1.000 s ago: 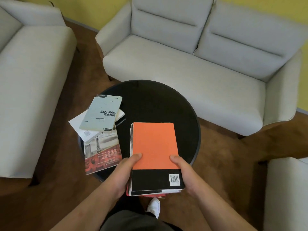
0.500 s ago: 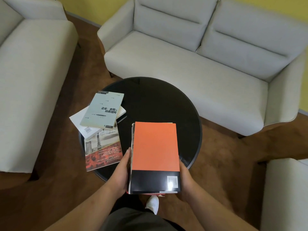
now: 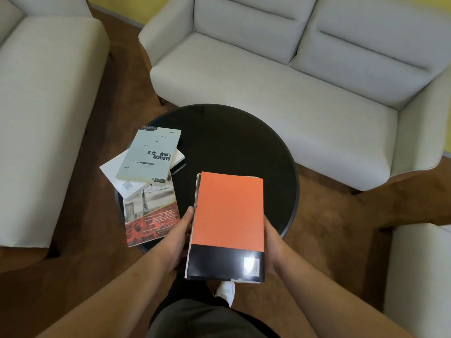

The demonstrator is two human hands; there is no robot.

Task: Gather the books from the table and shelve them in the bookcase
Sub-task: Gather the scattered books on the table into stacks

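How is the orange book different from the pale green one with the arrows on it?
The orange book is bright orange with a black band; the pale green book is grey-green with a title and arrows. The left hand and right hand hold the orange book; the pale green book lies untouched on a white book on the table. Both lie flat atop other books.

The only view comes from a wide-angle camera on the person's head, facing forward and steeply down onto the round black table [image 3: 231,142], which lies close at mid-frame. Nearest the lens, low in the picture, are the left hand [image 3: 177,237] and right hand [image 3: 272,245] gripping the book stack [image 3: 227,211], while the pale sofa [image 3: 268,76] beyond the table fills the top edge.
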